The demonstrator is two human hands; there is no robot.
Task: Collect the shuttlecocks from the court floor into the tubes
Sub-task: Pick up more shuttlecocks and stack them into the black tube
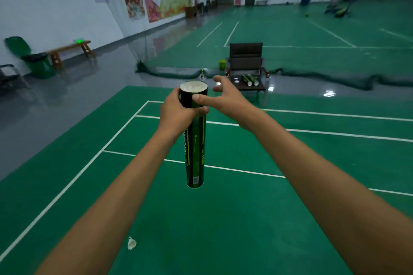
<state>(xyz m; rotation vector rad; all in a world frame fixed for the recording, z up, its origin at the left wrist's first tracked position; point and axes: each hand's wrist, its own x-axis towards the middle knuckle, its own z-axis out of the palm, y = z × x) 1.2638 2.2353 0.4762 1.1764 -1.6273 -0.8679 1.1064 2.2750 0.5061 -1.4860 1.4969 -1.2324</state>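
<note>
A tall black-and-green shuttlecock tube (195, 152) stands upright in mid-air in front of me, open at the top, with white feathers showing inside its mouth. My left hand (176, 114) grips the tube near its upper end. My right hand (225, 96) is beside the tube's top, its thumb touching the tube wall and its fingers spread loosely, holding nothing. One white shuttlecock (131, 243) lies on the green court floor near my left forearm.
A dark chair (245, 51) stands ahead past the court line with two more tubes (250, 79) lying on its seat. A fallen net (312, 76) stretches across the floor behind it. A green bin (40, 65) and a wooden bench (69, 49) stand by the left wall.
</note>
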